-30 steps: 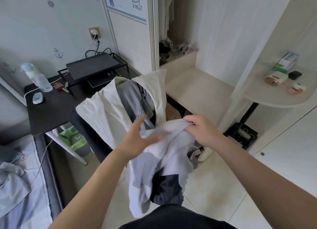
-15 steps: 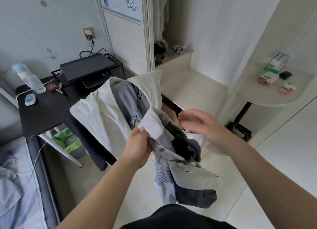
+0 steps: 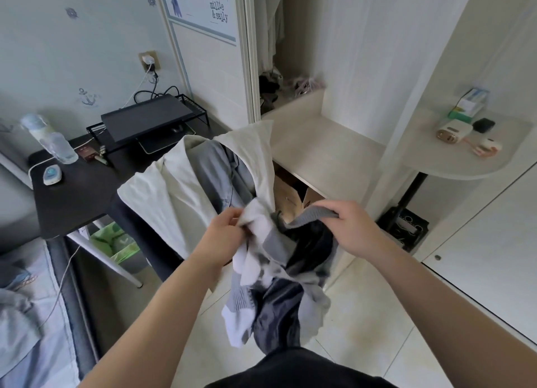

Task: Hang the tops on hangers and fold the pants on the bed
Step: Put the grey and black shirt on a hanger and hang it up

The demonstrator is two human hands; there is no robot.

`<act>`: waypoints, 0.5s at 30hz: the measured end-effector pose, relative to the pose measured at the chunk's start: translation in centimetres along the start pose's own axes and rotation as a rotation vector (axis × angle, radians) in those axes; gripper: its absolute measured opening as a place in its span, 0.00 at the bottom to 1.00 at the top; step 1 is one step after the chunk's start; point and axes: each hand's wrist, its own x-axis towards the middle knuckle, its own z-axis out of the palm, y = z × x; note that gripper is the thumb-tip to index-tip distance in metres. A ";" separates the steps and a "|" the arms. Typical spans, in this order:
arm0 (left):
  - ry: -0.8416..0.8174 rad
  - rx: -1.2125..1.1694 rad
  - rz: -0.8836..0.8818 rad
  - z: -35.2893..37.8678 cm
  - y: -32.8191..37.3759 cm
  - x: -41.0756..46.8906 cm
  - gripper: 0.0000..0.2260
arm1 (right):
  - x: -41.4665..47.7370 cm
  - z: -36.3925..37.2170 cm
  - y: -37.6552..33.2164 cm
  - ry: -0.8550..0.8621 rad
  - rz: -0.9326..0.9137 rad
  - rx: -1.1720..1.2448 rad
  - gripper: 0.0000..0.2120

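Between the left hand (image 3: 226,233) and right hand (image 3: 348,227), both pinching its upper edge, the grey-and-white knit top (image 3: 261,294) hangs lengthwise straight down, equally near each.

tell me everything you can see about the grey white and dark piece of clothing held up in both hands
The garment is a soft, knit-looking piece in white, mid-grey and dark navy blocks, with a ribbed grey band along one edge. It is crumpled and not spread out, so its cut cannot be told. The left hand pinches a white fold and the right hand grips the ribbed band. The rest hangs bunched between the forearms above the tiled floor, just in front of a cream garment draped behind it.
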 end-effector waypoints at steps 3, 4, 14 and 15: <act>-0.161 0.084 0.148 -0.8 0.8 -1.3 0.23 | 0.9 -0.7 -2.6 0.097 -0.053 0.110 0.17; -0.207 0.136 0.208 -0.5 1.2 -1.8 0.23 | 1.2 -0.5 -3.5 0.087 -0.098 0.104 0.16; 0.282 0.386 0.470 4.0 -0.3 -1.4 0.14 | 3.9 0.6 -7.4 0.014 -0.209 0.071 0.13; 0.298 0.442 0.484 3.1 -0.5 -0.8 0.14 | 3.9 0.3 -7.3 -0.007 -0.214 0.062 0.12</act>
